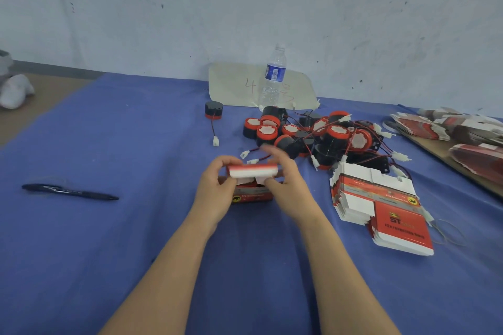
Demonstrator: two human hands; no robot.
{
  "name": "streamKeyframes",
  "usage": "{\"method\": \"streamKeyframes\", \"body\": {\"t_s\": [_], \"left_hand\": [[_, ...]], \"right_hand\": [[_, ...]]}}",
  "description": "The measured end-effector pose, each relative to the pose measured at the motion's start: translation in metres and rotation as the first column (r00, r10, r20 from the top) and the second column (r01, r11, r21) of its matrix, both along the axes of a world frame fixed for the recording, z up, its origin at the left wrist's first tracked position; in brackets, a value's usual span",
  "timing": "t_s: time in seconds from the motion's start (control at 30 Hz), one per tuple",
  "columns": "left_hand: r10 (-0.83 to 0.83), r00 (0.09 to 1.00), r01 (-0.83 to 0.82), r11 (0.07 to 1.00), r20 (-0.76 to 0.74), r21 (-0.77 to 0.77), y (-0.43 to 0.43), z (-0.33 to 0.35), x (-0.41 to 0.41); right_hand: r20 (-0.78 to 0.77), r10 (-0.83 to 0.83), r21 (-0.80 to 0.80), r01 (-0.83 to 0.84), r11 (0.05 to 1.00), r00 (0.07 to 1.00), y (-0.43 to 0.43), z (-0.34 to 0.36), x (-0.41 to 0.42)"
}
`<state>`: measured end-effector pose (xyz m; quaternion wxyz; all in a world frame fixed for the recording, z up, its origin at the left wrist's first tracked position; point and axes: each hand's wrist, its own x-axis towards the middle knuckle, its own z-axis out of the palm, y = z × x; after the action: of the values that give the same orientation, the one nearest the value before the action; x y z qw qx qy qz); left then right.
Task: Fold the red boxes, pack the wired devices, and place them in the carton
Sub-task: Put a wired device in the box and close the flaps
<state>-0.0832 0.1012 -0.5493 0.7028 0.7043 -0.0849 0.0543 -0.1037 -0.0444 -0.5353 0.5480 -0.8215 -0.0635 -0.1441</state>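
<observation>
A small red box stands on the blue cloth in the middle, its white-edged top flap raised. My left hand grips the box's left side, thumb near the flap. My right hand holds the right side, fingers curled over the flap. Behind lies a heap of black-and-red wired devices with white plugs. One lone wired device stands apart to the left of the heap. A stack of flat red boxes lies to the right. No carton is in view.
A water bottle stands on a paper sheet by the wall. A dark pen lies at left. More flat red boxes sit on a board at far right. A rubber band lies beside the stack.
</observation>
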Motion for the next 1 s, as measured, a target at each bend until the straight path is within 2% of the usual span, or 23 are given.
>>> {"method": "streamKeyframes", "body": {"t_s": [0.07, 0.1, 0.17, 0.23, 0.33, 0.4, 0.5, 0.6, 0.87, 1.0], "left_hand": [[-0.013, 1.0, 0.013, 1.0, 0.017, 0.012, 0.001, -0.001, -0.001], [-0.013, 1.0, 0.012, 1.0, 0.027, 0.028, 0.001, -0.002, -0.001], [0.0, 0.999, -0.004, 0.996, 0.051, 0.086, 0.003, -0.002, -0.001], [-0.015, 0.999, 0.01, 0.994, 0.045, 0.112, 0.005, -0.001, 0.0], [-0.12, 0.992, 0.115, 0.985, 0.032, 0.129, 0.009, 0.0, -0.002], [-0.169, 0.982, 0.15, 0.969, 0.088, 0.194, 0.011, -0.001, -0.004], [-0.171, 0.97, 0.119, 0.955, 0.173, 0.273, 0.011, -0.003, -0.004], [-0.144, 0.971, 0.087, 0.957, 0.191, 0.278, 0.011, -0.004, -0.001], [-0.068, 0.996, 0.056, 0.982, 0.061, 0.18, 0.002, 0.005, -0.008], [-0.09, 0.995, 0.093, 0.99, -0.032, 0.106, -0.005, 0.011, -0.013]], "right_hand": [[-0.054, 0.042, -0.135, -0.049, 0.99, 0.998, -0.003, 0.003, -0.004], [-0.103, 0.085, -0.142, -0.099, 0.985, 0.991, -0.007, 0.004, -0.007], [-0.199, 0.219, -0.063, -0.236, 0.97, 0.955, -0.013, 0.006, -0.012], [-0.221, 0.283, 0.001, -0.29, 0.957, 0.933, -0.014, 0.007, -0.015], [-0.145, 0.179, -0.035, -0.186, 0.982, 0.973, -0.015, 0.003, -0.011], [-0.132, 0.081, -0.021, -0.085, 0.996, 0.988, -0.015, -0.001, -0.009], [-0.102, 0.006, 0.003, -0.005, 1.0, 0.995, -0.014, -0.005, -0.008], [-0.064, -0.039, -0.027, 0.037, 0.999, 0.997, -0.01, -0.005, -0.006], [-0.136, 0.019, 0.075, -0.009, 0.997, 0.991, -0.009, -0.005, -0.004], [-0.182, -0.027, 0.121, 0.049, 0.991, 0.983, -0.006, -0.007, -0.002]]}}
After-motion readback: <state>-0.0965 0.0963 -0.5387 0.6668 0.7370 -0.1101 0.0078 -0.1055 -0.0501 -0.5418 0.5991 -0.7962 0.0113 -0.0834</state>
